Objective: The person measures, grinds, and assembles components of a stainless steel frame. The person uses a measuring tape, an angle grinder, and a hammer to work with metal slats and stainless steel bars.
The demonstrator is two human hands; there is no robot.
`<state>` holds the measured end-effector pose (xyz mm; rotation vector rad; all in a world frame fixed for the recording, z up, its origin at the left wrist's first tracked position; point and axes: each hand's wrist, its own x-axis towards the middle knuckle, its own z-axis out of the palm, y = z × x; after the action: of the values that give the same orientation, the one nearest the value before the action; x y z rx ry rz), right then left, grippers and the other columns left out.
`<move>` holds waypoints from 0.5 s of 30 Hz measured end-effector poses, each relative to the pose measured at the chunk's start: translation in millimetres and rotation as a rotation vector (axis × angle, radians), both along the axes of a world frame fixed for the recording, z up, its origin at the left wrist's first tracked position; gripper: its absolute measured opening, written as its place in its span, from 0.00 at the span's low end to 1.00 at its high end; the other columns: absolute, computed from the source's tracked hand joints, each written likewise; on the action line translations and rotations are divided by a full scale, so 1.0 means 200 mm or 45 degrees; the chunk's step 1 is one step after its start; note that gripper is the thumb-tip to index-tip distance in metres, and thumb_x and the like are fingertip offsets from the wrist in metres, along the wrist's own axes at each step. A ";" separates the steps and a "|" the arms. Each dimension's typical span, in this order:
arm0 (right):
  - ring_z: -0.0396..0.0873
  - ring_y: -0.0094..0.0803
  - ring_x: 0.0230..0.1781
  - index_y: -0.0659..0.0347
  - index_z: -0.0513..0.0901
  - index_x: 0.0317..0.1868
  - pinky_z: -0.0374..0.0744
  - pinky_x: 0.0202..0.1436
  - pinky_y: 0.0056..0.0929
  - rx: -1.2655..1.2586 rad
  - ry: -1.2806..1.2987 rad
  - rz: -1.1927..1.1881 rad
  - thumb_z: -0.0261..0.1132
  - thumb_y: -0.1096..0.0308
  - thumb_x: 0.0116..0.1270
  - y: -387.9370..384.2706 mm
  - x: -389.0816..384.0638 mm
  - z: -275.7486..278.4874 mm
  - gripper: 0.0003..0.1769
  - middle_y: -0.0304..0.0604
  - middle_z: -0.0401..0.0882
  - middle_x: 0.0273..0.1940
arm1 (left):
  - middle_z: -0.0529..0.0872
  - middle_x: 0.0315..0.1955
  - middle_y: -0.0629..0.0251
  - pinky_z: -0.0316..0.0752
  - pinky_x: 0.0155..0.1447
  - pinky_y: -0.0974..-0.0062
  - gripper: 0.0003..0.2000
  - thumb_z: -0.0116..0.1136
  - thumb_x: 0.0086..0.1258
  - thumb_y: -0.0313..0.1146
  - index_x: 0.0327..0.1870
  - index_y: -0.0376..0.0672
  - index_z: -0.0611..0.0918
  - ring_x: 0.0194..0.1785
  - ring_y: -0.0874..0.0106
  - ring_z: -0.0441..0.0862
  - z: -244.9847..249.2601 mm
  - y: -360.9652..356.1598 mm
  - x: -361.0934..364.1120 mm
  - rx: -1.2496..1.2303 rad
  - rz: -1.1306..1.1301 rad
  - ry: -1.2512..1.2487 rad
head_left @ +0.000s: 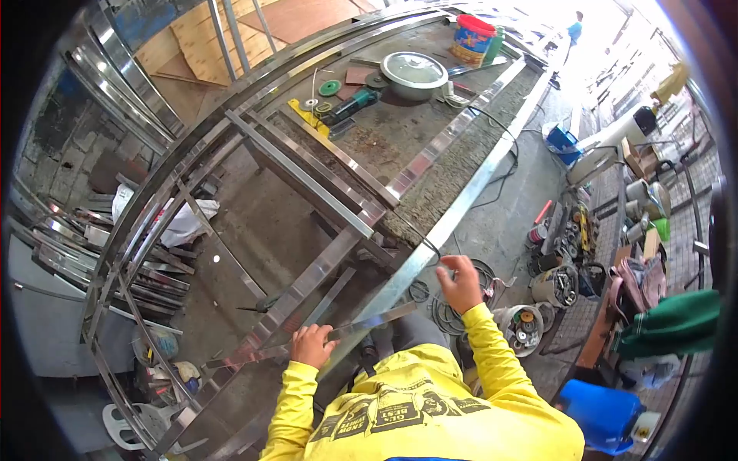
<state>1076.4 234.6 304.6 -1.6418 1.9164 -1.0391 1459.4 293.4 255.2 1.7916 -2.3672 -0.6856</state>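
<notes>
My left hand point(311, 345) is closed over a flat, shiny metal bar point(377, 320) that lies at a slant in front of my body. The bar's right end reaches out past my fingers. My right hand point(460, 284) is raised to the right of that end, its fingers partly curled and the thumb apart, with nothing visible in it. Just beyond both hands is a large curved metal frame point(307, 288) with straight cross tubes. A long pale metal tube point(450, 223) runs along its right side.
On the worktop sit an angle grinder point(350, 106), a yellow square point(307, 117), a glass-lidded pot point(413, 74) and a red-rimmed bucket point(471, 40). A black cable point(503, 173) crosses the tube. Buckets of parts point(525, 330) and a blue container point(600, 415) stand right. A person point(575, 29) is far off.
</notes>
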 end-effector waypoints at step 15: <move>0.78 0.57 0.63 0.78 0.79 0.57 0.75 0.66 0.43 0.544 -0.703 -0.245 0.70 0.36 0.57 -2.80 0.25 -0.40 0.48 0.70 0.80 0.56 | 0.73 0.66 0.55 0.44 0.77 0.35 0.43 0.73 0.50 0.64 0.67 0.50 0.77 0.76 0.45 0.59 0.22 0.02 -0.43 0.382 0.640 -0.289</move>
<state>1126.1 -325.2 224.2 -0.8411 1.7699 -0.9416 1373.3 297.8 299.8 2.5791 -1.8623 -0.8274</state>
